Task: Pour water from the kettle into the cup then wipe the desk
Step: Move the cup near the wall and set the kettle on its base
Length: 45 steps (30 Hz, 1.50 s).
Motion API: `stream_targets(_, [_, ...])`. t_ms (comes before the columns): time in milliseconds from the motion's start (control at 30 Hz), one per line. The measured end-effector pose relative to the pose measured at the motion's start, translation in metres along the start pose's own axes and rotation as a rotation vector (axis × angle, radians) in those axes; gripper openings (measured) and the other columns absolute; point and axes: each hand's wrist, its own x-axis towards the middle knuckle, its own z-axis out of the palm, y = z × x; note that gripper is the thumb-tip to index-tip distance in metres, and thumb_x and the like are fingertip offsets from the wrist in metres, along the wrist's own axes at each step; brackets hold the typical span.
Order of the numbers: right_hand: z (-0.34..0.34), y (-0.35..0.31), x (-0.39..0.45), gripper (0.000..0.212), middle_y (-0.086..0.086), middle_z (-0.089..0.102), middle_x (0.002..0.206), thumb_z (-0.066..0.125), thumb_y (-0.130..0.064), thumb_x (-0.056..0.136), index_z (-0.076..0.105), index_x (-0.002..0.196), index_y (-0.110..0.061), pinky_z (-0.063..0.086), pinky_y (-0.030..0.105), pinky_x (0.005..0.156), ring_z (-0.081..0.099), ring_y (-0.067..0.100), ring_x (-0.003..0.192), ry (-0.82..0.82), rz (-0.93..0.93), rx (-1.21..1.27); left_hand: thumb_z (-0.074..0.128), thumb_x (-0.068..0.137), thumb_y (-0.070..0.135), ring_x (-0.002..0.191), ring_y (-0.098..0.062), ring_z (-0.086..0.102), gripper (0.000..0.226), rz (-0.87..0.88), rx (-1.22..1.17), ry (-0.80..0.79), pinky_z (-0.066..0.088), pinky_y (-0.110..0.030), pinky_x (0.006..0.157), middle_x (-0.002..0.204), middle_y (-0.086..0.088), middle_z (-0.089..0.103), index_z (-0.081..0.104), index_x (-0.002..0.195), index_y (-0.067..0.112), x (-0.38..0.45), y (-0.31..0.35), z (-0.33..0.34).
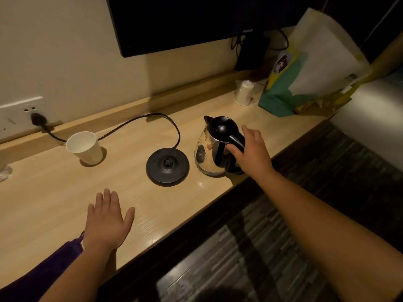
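A steel kettle (pixel 208 149) with a black lid and handle stands upright on the wooden desk (pixel 54 192), just right of its black round base (pixel 167 166). My right hand (pixel 250 151) is wrapped around the kettle's handle. A white paper cup (pixel 85 148) stands at the left near the wall, with a little water showing inside. My left hand (pixel 106 219) lies flat on the desk with fingers spread, holding nothing. A purple cloth (pixel 52 267) lies under my left forearm at the desk's front edge.
A black cord (pixel 139 120) runs from the base to a wall socket (pixel 32 114) at the left. A dark screen (pixel 196 22) hangs above. A small white container (pixel 244 93) and a colourful paper bag (pixel 309 68) stand at the back right. The desk's front edge runs diagonally.
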Motion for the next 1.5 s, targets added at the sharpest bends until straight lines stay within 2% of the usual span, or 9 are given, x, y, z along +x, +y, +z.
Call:
stream_targets(100, [0.006,0.002,-0.001,0.060,0.005,0.047,0.127,0.062,-0.047,0.084,0.043,0.132,-0.017,0.048,0.033,0.077,0.055,0.021,0.104,0.010,0.086,0.124,0.003,0.090,0.067,0.147,-0.029,-0.002,0.086,-0.009,0.014,0.000,0.005,-0.047,0.117,0.161,-0.012,0.001,0.009,0.152,0.009,0.001,0.000,0.001])
stream_targets(167, [0.008,0.003,0.000,0.054,0.003,0.054,0.117,0.064,-0.048,0.082,0.049,0.123,-0.017,0.048,0.032,0.075,0.057,0.018,0.098,0.036,0.084,0.139,0.001,0.089,0.068,0.147,-0.029,-0.002,0.086,-0.014,0.018,0.000,0.004,-0.046,0.117,0.161,-0.012,0.001,0.008,0.152,0.009,0.001,0.000,0.001])
stream_targets(267, [0.010,0.004,0.000,0.051,0.001,0.057,0.112,0.065,-0.048,0.081,0.051,0.120,-0.018,0.051,0.032,0.075,0.057,0.015,0.095,0.055,0.076,0.167,0.002,0.089,0.069,0.147,-0.028,-0.004,0.087,-0.016,-0.003,0.001,0.002,-0.046,0.117,0.161,-0.011,0.000,0.007,0.152,0.010,0.001,0.000,0.002])
stream_targets(433, [0.009,-0.006,-0.003,0.048,-0.004,0.057,0.109,0.063,-0.050,0.081,0.052,0.118,-0.022,0.040,0.017,0.069,0.055,0.010,0.094,0.115,0.017,0.242,0.001,0.089,0.068,0.147,-0.027,-0.005,0.087,-0.019,-0.016,0.004,0.000,-0.045,0.118,0.161,-0.011,-0.001,0.005,0.152,0.009,0.000,0.001,0.001])
stream_targets(700, [0.024,-0.067,0.000,0.046,-0.009,0.056,0.107,0.062,-0.053,0.080,0.049,0.118,-0.030,0.039,0.014,0.068,0.053,0.002,0.094,0.049,-0.094,0.349,-0.002,0.088,0.069,0.146,-0.026,-0.007,0.088,-0.022,-0.030,0.005,-0.001,-0.044,0.118,0.161,-0.010,-0.002,0.003,0.152,0.011,-0.001,0.000,0.000])
stream_targets(867, [0.045,-0.088,-0.001,0.047,-0.007,0.056,0.111,0.063,-0.049,0.082,0.050,0.120,-0.026,0.043,0.017,0.071,0.054,0.007,0.095,-0.013,-0.145,0.329,-0.001,0.088,0.069,0.146,-0.025,-0.010,0.086,-0.017,-0.039,0.010,-0.005,-0.043,0.117,0.161,-0.009,-0.005,0.001,0.152,0.012,-0.001,0.000,0.003])
stream_targets(1233, [0.063,-0.100,-0.007,0.050,-0.010,0.049,0.109,0.065,-0.046,0.082,0.050,0.122,-0.020,0.036,0.011,0.066,0.051,0.006,0.093,-0.070,-0.168,0.259,0.002,0.089,0.069,0.145,-0.023,-0.015,0.085,-0.013,-0.071,0.021,-0.010,-0.042,0.117,0.161,-0.008,-0.007,-0.001,0.152,0.012,-0.001,-0.001,0.006])
stream_targets(1500, [0.064,-0.099,-0.003,0.054,-0.002,0.054,0.118,0.064,-0.048,0.082,0.049,0.126,-0.020,0.036,0.013,0.068,0.050,0.007,0.095,-0.077,-0.184,0.204,-0.001,0.088,0.069,0.145,-0.023,-0.016,0.086,-0.010,-0.060,0.003,-0.010,-0.042,0.116,0.160,-0.009,-0.009,-0.004,0.152,0.012,-0.001,-0.001,0.006])
